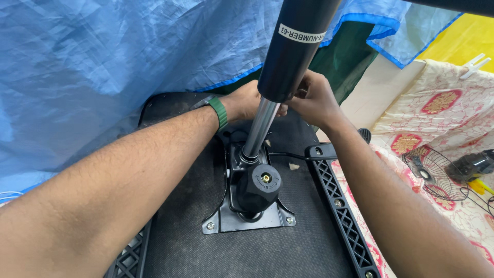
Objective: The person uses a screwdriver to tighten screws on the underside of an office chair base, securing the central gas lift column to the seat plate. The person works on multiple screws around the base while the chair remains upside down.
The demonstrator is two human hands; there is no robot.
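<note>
An office chair lies upside down, its black seat underside facing me. A black metal mechanism plate with a round black knob is bolted to it. From the plate rises a gas-lift cylinder: a chrome rod below and a thick black tube with a white label above. My left hand, with a green watch strap at the wrist, and my right hand both grip the lower end of the black tube, one on each side.
Black lattice armrest brackets run along the seat's right and lower left edges. A blue tarp hangs behind. On the right lie a floral cloth, a wire fan guard and a dark power tool.
</note>
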